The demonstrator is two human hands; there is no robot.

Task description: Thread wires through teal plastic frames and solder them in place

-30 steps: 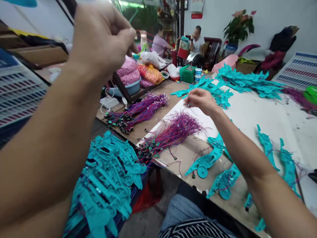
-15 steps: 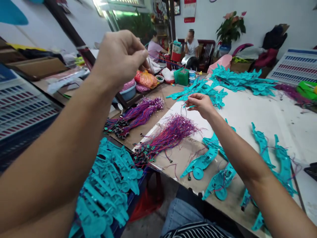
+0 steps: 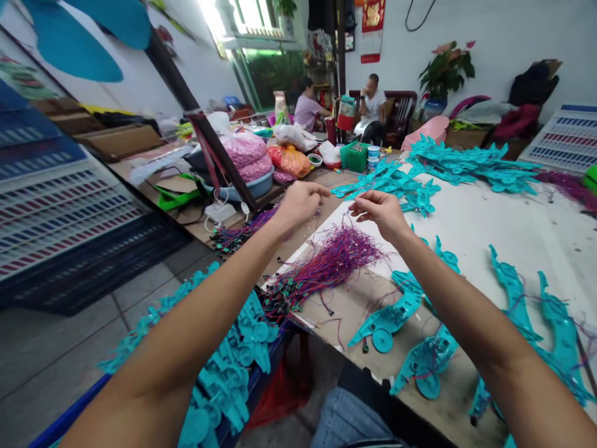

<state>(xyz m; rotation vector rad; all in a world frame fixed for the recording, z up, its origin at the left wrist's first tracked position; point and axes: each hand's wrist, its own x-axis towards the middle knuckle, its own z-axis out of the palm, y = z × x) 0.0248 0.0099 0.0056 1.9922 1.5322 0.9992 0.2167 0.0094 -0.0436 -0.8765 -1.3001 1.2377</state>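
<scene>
My left hand [image 3: 302, 204] is over the table's left part, fingers bent together and pointing right; whatever may be between them is hidden. Facing it, my right hand [image 3: 379, 213] pinches a thin wire [image 3: 345, 216] that hangs from its fingertips. Beneath the two hands lies a bundle of red and purple wires [image 3: 326, 261] with small dark connectors at the near end. A second wire bundle [image 3: 242, 233] is partly covered by my left hand and forearm. Turquoise plastic parts [image 3: 389, 317] with wires on them lie near my right forearm.
A blue crate holds many turquoise parts [image 3: 254, 330] below my left forearm. More turquoise parts [image 3: 471, 163] are heaped at the table's far side. A dark slanted post [image 3: 224, 158] rises at the left. Two people sit in the background beyond a green box [image 3: 357, 158].
My left hand has come down and right, from high up to near the level of my right hand. My right hand keeps its pinch on the wire. The view has shifted a little left.
</scene>
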